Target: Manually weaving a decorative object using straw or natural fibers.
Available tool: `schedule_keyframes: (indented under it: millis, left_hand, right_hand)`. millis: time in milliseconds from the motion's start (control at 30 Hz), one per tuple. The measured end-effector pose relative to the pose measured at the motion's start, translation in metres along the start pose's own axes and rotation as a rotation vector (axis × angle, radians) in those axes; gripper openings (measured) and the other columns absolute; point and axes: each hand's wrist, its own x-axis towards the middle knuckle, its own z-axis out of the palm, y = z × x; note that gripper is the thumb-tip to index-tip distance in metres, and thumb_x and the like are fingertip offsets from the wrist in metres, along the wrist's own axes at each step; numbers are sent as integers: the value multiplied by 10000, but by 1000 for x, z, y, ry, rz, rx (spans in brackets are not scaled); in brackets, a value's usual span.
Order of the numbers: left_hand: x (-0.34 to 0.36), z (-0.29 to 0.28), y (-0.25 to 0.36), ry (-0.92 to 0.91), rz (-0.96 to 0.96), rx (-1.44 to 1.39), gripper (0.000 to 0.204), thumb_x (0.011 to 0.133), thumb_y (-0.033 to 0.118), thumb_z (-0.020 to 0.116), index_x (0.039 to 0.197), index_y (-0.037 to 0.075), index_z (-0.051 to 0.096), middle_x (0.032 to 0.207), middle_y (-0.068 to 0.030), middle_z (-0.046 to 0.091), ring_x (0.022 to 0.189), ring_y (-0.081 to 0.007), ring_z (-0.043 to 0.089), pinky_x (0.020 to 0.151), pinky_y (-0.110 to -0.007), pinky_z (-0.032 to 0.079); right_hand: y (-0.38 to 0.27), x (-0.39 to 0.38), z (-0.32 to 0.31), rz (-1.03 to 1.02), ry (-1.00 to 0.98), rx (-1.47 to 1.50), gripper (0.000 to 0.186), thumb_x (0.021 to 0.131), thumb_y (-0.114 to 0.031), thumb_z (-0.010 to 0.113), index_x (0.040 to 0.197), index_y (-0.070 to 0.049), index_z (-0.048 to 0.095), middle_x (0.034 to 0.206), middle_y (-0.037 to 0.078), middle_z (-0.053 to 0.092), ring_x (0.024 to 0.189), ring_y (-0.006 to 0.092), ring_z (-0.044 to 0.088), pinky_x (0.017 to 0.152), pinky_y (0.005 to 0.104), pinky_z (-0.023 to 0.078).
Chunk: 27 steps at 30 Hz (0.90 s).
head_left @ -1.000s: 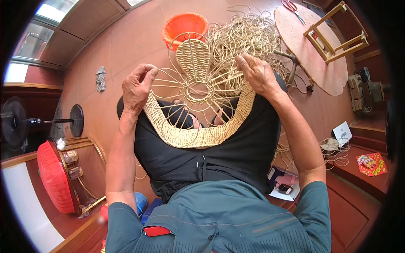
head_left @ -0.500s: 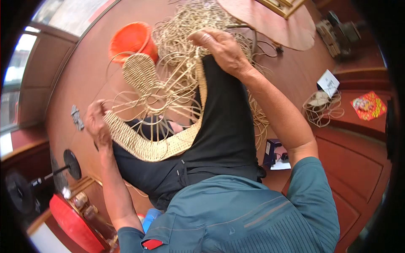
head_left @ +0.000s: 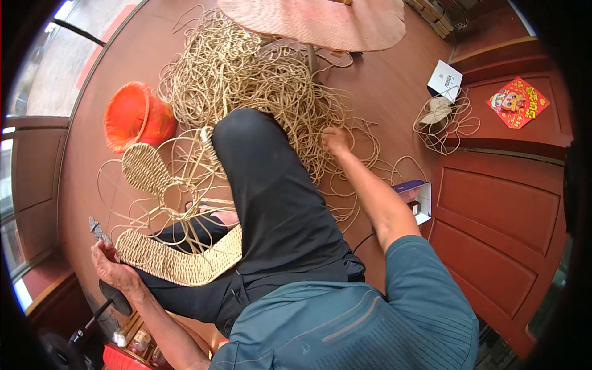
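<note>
The straw-coloured woven piece (head_left: 182, 265) rests on my black-trousered legs (head_left: 277, 203), with a curved band, a ring of looped spokes and a paddle-shaped panel (head_left: 143, 168); my raised right knee covers part of it. My left hand (head_left: 114, 268) is curled at the band's left end, gripping it. My right hand (head_left: 334, 142), away from the piece, is closed among the strands at the right edge of the big tangled cord pile (head_left: 222, 68); what it holds is too small to make out.
An orange bucket (head_left: 123, 123) stands left of the pile, a pink oval board (head_left: 314, 21) at the back. At right are a cord bundle (head_left: 438, 114), white box (head_left: 444, 80), red decorated sheet (head_left: 517, 102) and open purple box (head_left: 419, 203). A stand fan (head_left: 86, 327) is at lower left.
My view has turned. My right hand has let go of the woven band and moved outward to the cord pile. My right knee has risen over the piece; my left hand remains at its end.
</note>
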Motion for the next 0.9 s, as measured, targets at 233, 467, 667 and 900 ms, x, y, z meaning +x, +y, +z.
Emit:
schedule_keyframes:
  millis: [233,467,667,900]
  left_hand:
    - [-14,-8,14,54,7,45,291,1120,293,619,1138,24,728,1007,-26,686,925,-116,628,864,-261,517]
    - [-29,-1,19,16,18,55,260,1126,267,619,1132,28,720,993,-17,677,907,-103,614,841,-252,512]
    - [-46,26,47,41,33,8,259,1132,252,606,1089,20,711,942,-20,669,873,-108,609,810,-264,506]
    - [-116,122,144,-507,209,157,207,1094,132,570,1108,-10,721,1015,-66,699,913,-129,626,853,-304,509]
  right_hand:
    - [-11,-17,65,-369,-184,-430,363,935,-221,763,1263,-64,764,1122,95,789,958,212,731,865,358,583]
    - [-14,-25,87,-248,-68,-613,218,916,-225,746,1114,-159,811,1153,99,793,1040,307,756,934,428,578]
    - [-46,-38,66,-77,-132,115,198,968,-79,745,1147,-59,665,1044,118,776,931,213,764,786,351,608]
    - [-168,-147,23,141,-795,873,159,1046,-103,706,1186,-76,636,1228,129,759,1105,225,751,949,364,625]
